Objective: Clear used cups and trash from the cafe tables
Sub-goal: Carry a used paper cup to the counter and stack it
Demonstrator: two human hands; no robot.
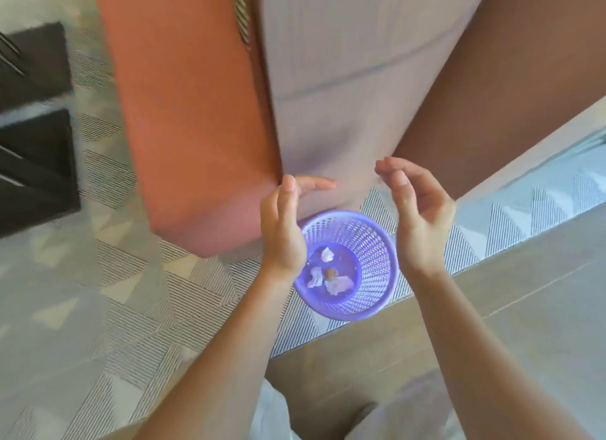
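Above the basket (377, 243) — left hand (285, 229) and right hand (418, 216), palms facing, fingers loose.

Nothing to read here: no word, label, brand or number shows anywhere. The purple basket (370, 252), down between the left fingers (288, 193) and the right fingers (398, 177), shows only plain mesh. The orange panel (196, 128) just beyond the left fingers is bare and blurred.
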